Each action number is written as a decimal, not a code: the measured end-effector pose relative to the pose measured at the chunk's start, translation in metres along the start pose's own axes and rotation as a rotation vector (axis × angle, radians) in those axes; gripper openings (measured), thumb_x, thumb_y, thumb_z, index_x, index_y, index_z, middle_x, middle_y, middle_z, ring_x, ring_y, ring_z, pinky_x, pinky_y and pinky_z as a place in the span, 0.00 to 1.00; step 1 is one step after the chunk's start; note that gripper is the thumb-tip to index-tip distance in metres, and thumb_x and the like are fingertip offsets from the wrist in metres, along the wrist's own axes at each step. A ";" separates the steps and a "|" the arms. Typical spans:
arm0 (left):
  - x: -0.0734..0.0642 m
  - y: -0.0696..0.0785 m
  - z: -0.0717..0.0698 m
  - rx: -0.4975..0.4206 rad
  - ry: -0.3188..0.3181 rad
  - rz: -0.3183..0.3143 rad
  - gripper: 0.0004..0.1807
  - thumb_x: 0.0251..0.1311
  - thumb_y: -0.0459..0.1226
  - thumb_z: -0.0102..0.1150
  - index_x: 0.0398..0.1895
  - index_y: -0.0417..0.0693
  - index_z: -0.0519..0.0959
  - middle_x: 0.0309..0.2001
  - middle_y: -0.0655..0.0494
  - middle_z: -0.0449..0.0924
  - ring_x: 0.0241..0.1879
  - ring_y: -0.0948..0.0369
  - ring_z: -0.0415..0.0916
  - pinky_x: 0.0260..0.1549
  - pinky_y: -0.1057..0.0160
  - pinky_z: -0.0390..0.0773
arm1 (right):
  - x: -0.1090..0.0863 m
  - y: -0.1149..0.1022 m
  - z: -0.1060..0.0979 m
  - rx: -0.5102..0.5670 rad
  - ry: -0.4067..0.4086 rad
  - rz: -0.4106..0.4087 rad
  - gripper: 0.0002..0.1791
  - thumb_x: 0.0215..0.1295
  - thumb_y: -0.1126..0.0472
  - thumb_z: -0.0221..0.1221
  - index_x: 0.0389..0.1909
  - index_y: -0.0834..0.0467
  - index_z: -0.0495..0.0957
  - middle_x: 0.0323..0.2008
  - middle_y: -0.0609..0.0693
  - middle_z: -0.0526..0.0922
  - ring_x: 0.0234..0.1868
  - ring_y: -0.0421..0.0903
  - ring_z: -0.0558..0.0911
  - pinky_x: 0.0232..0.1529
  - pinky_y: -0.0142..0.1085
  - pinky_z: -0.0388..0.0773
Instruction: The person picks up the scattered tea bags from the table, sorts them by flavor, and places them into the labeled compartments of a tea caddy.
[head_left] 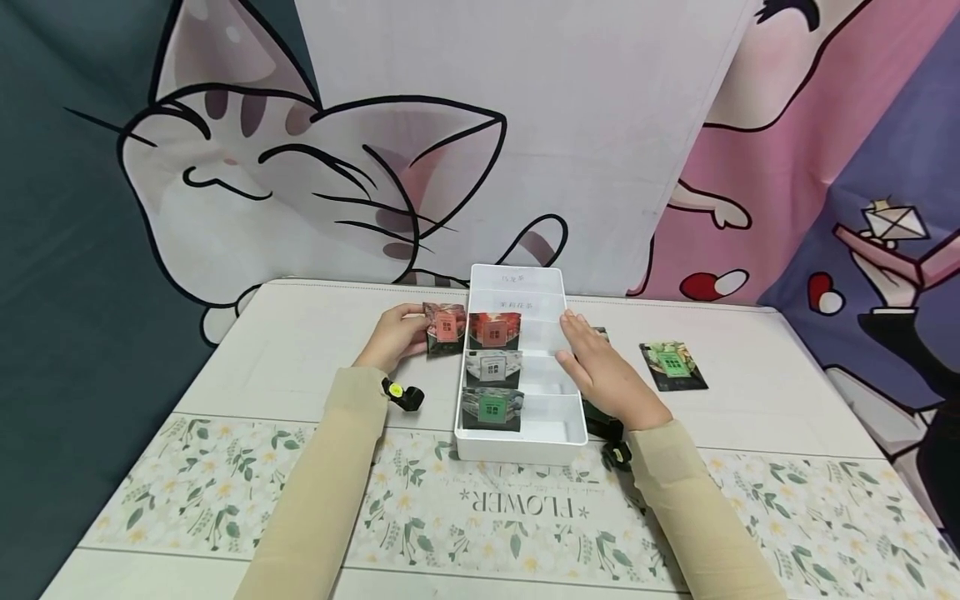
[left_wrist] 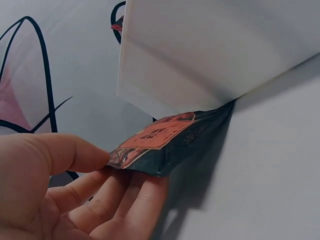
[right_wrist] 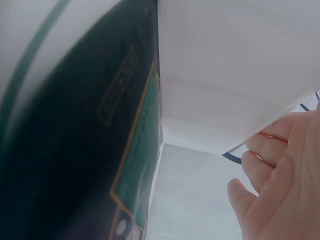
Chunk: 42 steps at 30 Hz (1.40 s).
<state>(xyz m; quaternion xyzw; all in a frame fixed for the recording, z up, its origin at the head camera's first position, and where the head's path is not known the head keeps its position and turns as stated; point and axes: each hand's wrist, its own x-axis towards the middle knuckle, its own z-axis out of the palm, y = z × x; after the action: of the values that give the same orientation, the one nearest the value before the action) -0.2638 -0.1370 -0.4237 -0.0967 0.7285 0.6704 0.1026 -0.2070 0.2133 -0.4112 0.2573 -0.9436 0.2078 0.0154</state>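
Note:
A white divided box (head_left: 521,452) stands on the table, its compartments one behind another. My left hand (head_left: 393,337) pinches a sachet with a red label (head_left: 446,327) at the box's left side. In the left wrist view the thumb lies on top of this sachet (left_wrist: 160,135) and the fingers beneath; its far edge meets the box's wall. Standing in separate compartments, on the left half, are a red sachet (head_left: 494,332), a grey one (head_left: 492,367) and a green one (head_left: 492,408). With fingers extended, my right hand (head_left: 611,379) touches the box's right side.
A green sachet (head_left: 673,365) lies flat on the table to the right. Partly hidden under my right hand is another dark green sachet (head_left: 602,422). A flowered band (head_left: 517,533) crosses the table's front. Behind hangs a cat-printed cloth (head_left: 585,150).

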 end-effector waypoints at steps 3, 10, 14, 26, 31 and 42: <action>-0.001 0.000 -0.001 0.014 0.000 0.001 0.25 0.73 0.34 0.52 0.72 0.42 0.68 0.59 0.38 0.78 0.50 0.53 0.82 0.47 0.61 0.86 | 0.000 0.000 0.000 -0.003 0.000 -0.003 0.37 0.83 0.44 0.38 0.80 0.63 0.45 0.81 0.60 0.46 0.81 0.57 0.44 0.78 0.58 0.46; -0.002 -0.003 -0.006 0.055 0.012 0.015 0.24 0.72 0.34 0.51 0.70 0.43 0.70 0.59 0.40 0.78 0.48 0.57 0.81 0.44 0.62 0.86 | 0.000 -0.001 0.001 0.000 0.000 0.002 0.37 0.83 0.44 0.38 0.80 0.63 0.45 0.81 0.60 0.46 0.81 0.58 0.44 0.78 0.57 0.45; -0.002 -0.004 -0.008 0.068 0.022 0.023 0.22 0.73 0.35 0.51 0.68 0.42 0.72 0.58 0.40 0.78 0.46 0.58 0.81 0.44 0.62 0.87 | 0.000 0.000 0.001 0.000 0.005 0.001 0.37 0.83 0.44 0.38 0.80 0.63 0.45 0.81 0.60 0.46 0.81 0.57 0.44 0.78 0.57 0.46; -0.004 -0.003 -0.011 0.057 0.036 0.048 0.20 0.74 0.35 0.51 0.66 0.38 0.73 0.55 0.40 0.79 0.41 0.61 0.82 0.47 0.60 0.86 | 0.000 -0.001 0.001 0.002 0.002 0.008 0.37 0.83 0.44 0.38 0.81 0.63 0.44 0.81 0.59 0.45 0.81 0.58 0.45 0.79 0.56 0.45; -0.006 -0.002 -0.012 0.057 0.041 0.070 0.19 0.74 0.34 0.51 0.64 0.37 0.74 0.53 0.41 0.80 0.40 0.61 0.83 0.46 0.61 0.86 | -0.001 -0.002 0.000 -0.002 -0.001 0.013 0.37 0.83 0.44 0.38 0.81 0.63 0.44 0.81 0.58 0.44 0.81 0.58 0.45 0.79 0.55 0.45; -0.009 0.003 -0.011 0.072 0.045 0.131 0.17 0.73 0.34 0.52 0.61 0.35 0.76 0.49 0.44 0.81 0.38 0.65 0.81 0.45 0.62 0.86 | -0.001 -0.002 0.000 0.004 0.001 0.012 0.37 0.83 0.44 0.38 0.81 0.62 0.44 0.81 0.58 0.44 0.81 0.58 0.45 0.79 0.56 0.44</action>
<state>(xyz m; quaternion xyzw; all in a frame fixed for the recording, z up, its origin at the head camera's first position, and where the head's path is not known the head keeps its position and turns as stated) -0.2558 -0.1477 -0.4171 -0.0601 0.7592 0.6465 0.0452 -0.2051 0.2122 -0.4103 0.2515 -0.9447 0.2100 0.0140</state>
